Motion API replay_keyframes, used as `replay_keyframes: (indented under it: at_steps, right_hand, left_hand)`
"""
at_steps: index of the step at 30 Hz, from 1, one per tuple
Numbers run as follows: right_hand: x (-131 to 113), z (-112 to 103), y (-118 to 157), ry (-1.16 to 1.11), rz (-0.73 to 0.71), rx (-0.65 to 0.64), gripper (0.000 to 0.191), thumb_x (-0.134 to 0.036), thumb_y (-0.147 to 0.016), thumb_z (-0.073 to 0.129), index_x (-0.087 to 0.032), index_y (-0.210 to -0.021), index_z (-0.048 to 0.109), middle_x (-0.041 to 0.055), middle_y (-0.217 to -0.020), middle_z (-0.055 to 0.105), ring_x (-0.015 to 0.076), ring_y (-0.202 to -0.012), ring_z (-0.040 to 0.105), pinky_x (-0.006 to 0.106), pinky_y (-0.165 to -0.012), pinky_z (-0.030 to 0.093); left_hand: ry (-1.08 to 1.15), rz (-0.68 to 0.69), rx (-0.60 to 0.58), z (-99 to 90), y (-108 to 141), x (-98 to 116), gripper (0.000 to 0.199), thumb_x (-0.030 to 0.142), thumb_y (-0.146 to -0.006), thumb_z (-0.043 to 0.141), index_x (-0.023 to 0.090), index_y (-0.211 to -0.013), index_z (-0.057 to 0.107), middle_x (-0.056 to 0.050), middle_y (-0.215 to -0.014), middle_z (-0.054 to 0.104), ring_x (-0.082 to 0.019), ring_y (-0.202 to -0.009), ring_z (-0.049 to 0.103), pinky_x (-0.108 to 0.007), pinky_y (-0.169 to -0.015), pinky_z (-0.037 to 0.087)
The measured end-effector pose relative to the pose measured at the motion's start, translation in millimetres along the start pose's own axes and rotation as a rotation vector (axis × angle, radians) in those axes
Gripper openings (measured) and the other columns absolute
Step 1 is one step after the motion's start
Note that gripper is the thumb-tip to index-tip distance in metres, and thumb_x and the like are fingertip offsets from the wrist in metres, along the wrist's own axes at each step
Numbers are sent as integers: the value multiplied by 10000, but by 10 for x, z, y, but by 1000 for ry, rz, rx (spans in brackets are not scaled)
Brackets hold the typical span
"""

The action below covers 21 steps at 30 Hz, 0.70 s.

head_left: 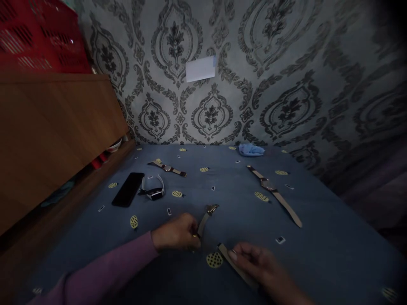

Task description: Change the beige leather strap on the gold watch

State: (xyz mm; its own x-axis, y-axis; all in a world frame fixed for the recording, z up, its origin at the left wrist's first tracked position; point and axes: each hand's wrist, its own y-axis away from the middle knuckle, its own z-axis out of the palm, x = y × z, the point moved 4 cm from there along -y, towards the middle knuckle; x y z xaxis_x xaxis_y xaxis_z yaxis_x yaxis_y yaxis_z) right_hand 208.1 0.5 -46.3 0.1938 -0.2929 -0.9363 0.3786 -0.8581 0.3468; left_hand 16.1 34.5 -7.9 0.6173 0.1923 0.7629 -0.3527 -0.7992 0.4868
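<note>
- The left hand (178,232) has fingers closed on the near end of a buckled watch strap (204,223); its buckle (212,209) points away.
- The right hand (254,260) pinches a plain watch strap (231,261), apart from the first, over the blue printed cloth (305,258).
- Both straps look light and flexible; the buckle is probably stiff.
- I would hold them by the edges, near the ends, without sharp bending.

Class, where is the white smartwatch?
In the head view, the smartwatch lies left of centre, just right of the black phone and beyond the left hand.
</note>
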Motion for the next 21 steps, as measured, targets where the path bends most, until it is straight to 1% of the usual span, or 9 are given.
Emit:
replay_keyframes:
  at_steps: [3, 8, 9, 11, 13, 14, 15, 18, 21]
  right_hand:
    - [34, -54, -22, -23, 29, 47, 602, -772, -579, 685, -199, -551, 501, -57, -477, 370, 85, -438, 309, 226, -424, 252]
    - [59, -109, -58, -115, 70, 92, 596, -747, -552, 731, -190, -558, 519, -63, -484, 381, 72, -436, 303, 220, -421, 248]
    - [56, -116, -55, -134, 82, 104, 593, -734, -544, 747, -187, -556, 520, -65, -482, 382, 68, -434, 300, 215, -415, 241]
    - [43, -114, -41, -169, 119, 99, 542, -671, -569, 784, -176, -608, 567, -53, -509, 447, 70, -448, 345, 206, -414, 248]
    - [20, -99, -30, -210, 150, 87, 499, -614, -591, 807, -173, -635, 576, -56, -512, 463, 68, -450, 367, 196, -412, 263]
    - [4, -94, -30, -229, 153, 89, 485, -609, -628, 790, -171, -651, 583, -60, -517, 463, 63, -448, 358, 192, -415, 267]
    - [-11, -90, -36, -242, 146, 97, 481, -608, -654, 776, -167, -653, 584, -60, -519, 464, 59, -449, 357, 190, -422, 274]
    - [-41, -62, -84, -272, 133, 85, 489, -608, -650, 780, -163, -655, 578, -50, -536, 492, 65, -469, 390, 195, -440, 307]
    - [-74, -38, -139, -259, 128, 62, 485, -599, -641, 786, -161, -641, 578, -52, -526, 496, 62, -462, 389, 192, -430, 304]
  left_hand:
    - [217, -15, -58, -7, -71, 0, 152, 225, -635, 660, 166, -665, 524, 38, -554, 548, -97, -431, 500, -197, -404, 395]
    - [520, 44, -47, 3, -148, 46, 291, 298, -644, 678, 161, -865, 546, 12, -710, 622, -77, -464, 573, -172, -425, 446]
    - [562, 54, -38, 3, -157, 46, 318, 305, -641, 684, 167, -884, 534, 16, -717, 620, -78, -471, 586, -170, -430, 451]
    - [624, 74, -7, -9, -170, 39, 361, 296, -625, 709, 183, -896, 500, 35, -722, 606, -74, -474, 595, -160, -431, 445]
    - [651, 95, 21, -29, -179, 28, 430, 263, -636, 722, 205, -1004, 507, 49, -768, 611, -64, -474, 600, -152, -426, 433]
    - [649, 103, 31, -37, -185, 22, 431, 249, -645, 725, 204, -1020, 518, 52, -760, 613, -60, -461, 593, -146, -413, 414]
    - [641, 105, 38, -41, -190, 16, 381, 246, -652, 724, 189, -975, 530, 58, -717, 604, -53, -430, 571, -142, -398, 395]
    - [596, 109, 71, -37, -193, 4, 288, 248, -661, 741, 168, -813, 510, 74, -606, 571, -48, -381, 528, -139, -369, 350]
    - [559, 104, 104, -21, -167, 4, 269, 264, -702, 739, 169, -765, 495, 73, -570, 570, -61, -422, 556, -146, -409, 388]
